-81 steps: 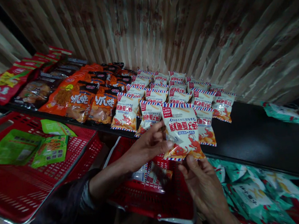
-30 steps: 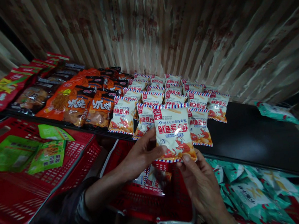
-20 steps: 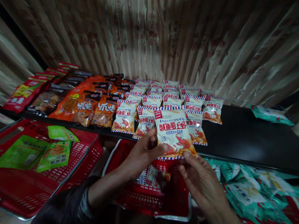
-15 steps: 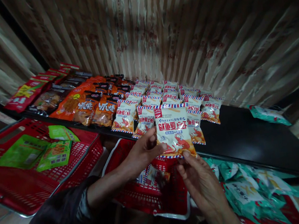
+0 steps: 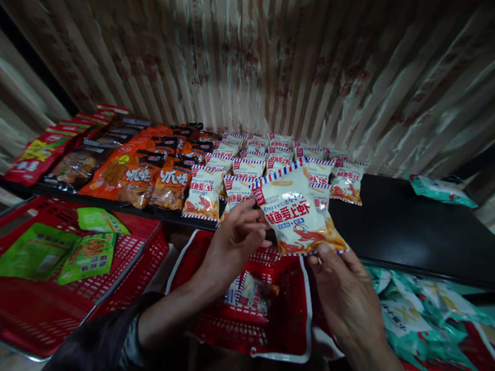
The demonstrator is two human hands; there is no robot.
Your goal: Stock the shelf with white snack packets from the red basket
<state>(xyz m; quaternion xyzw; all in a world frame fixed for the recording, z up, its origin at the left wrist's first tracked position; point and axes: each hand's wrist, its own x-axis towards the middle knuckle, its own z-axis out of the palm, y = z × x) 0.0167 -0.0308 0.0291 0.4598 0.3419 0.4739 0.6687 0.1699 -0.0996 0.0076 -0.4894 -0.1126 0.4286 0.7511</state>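
Note:
My right hand pinches the bottom edge of a white snack bag with red lettering, a red-and-blue striped border and a picture of red shrimp or squid. The bag is tilted, its front facing me, above the shelf's front edge. Close to its left edge is my left hand, fingers bent and apart, apparently not gripping it. Several matching snack bags stand in rows on the black shelf behind, partly hidden by the held one. Below my hands, a red basket contains more of these bags.
Orange snack packs and red packs line the shelf's left part. A second red basket at left holds green packets. Teal bags fill a container at lower right; one teal bag lies on the shelf's right end.
The held bag has shifted right and tilted, its left side lower. My left hand has come off it, while my right hand has moved right, still holding it.

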